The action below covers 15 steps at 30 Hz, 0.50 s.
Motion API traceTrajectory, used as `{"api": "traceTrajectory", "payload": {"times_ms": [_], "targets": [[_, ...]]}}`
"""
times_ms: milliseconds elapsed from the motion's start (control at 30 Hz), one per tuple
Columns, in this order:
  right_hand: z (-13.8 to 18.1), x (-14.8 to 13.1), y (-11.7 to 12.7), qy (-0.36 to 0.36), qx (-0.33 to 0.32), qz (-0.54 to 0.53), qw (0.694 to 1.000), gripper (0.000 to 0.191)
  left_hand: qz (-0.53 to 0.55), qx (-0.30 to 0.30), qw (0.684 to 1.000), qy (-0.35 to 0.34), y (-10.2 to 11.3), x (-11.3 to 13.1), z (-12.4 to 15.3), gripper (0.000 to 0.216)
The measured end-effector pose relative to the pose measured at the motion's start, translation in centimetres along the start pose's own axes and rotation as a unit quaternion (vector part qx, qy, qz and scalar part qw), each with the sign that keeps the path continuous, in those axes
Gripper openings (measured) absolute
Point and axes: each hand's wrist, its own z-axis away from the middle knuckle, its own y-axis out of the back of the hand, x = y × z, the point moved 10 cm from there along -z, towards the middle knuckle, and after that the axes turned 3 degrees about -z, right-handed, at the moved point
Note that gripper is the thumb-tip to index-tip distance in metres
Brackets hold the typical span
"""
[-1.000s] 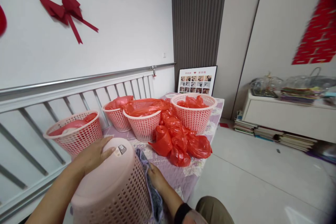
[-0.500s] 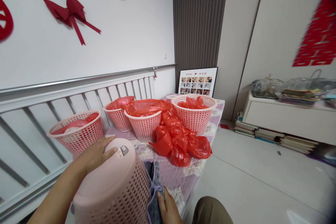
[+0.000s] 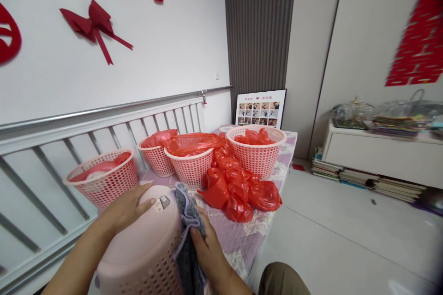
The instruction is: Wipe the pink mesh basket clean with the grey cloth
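At the bottom left of the frame, an upturned pale pink plastic basket with a perforated wall (image 3: 145, 258) lies with its solid base facing up and towards the camera. The person's left hand (image 3: 126, 209) rests flat on that base, fingers spread and extended rather than curled, the thumb just beside a small grey and white label (image 3: 162, 203) stuck on the base. The right hand (image 3: 207, 251), at the bottom centre, is closed around a grey and lilac cloth (image 3: 185, 230), pressing it against the right side of the basket; the cloth runs from the edge of the base down the perforated wall.

The basket sits at the near end of a surface covered with a lilac floral quilted sheet (image 3: 242, 235). Further back on it, towards the middle of the frame, stand four upright pink perforated baskets, each with red plastic in it: one at the left (image 3: 104, 179), two close together in the centre (image 3: 157, 159) (image 3: 190, 166), and one at the right (image 3: 256, 154). A heap of crumpled red plastic bags (image 3: 238, 189) lies between the centre and right baskets, spilling towards the near edge. A white railing (image 3: 104, 124) runs behind them, and a framed photo collage (image 3: 260, 108) leans against the wall at the back.
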Motion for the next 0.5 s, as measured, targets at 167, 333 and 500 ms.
{"api": "traceTrajectory", "payload": {"times_ms": [167, 333, 500], "targets": [[-5.8, -3.1, -2.8, 0.036, -0.09, -0.054, 0.994, 0.064, 0.029, -0.015, 0.998, -0.058, 0.2, 1.6, 0.1, 0.066], [-8.3, 4.2, -3.1, -0.07, -0.1, -0.082, 0.989, 0.06, 0.001, -0.019, 1.0, 0.007, -0.2, 0.0, -0.1, 0.077], [-4.6, 11.4, -1.2, -0.144, -0.071, -0.063, 0.985, 0.071, -0.011, -0.024, 1.0, 0.011, -0.5, -0.3, -0.2, 0.082]]}}
